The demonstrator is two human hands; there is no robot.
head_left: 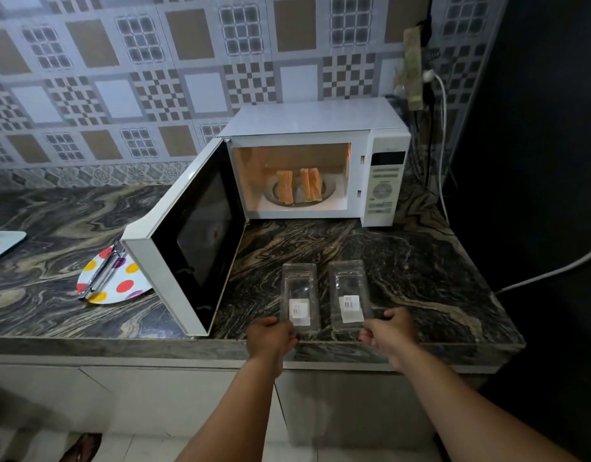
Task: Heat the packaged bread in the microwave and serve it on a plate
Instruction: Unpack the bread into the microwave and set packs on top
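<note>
At the counter's near edge, seen from the head camera, the left hand (pixel 271 336) pinches the near end of the left clear package (pixel 300 296), fingers curled round its corner, while the right hand (pixel 389 331) grips the near end of the right clear package (pixel 350 295) the same way; both packages look empty and lie flat on the marble counter (pixel 420 271), side by side but apart. Straight beyond both grips, well away from the fingers, the bread (pixel 299 186) stands in two pieces on the turntable inside the lit microwave (pixel 315 161), whose door (pixel 190 248) hangs open just left of the left hand. Farther left, past that door, the dotted plate (pixel 120 285) waits with tongs (pixel 102 273) lying across it. The step seems to be clearing the wrappers, so lifting them together and setting them aside to the right, away from the door's swing, should leave room to shut the door and start heating.
</note>
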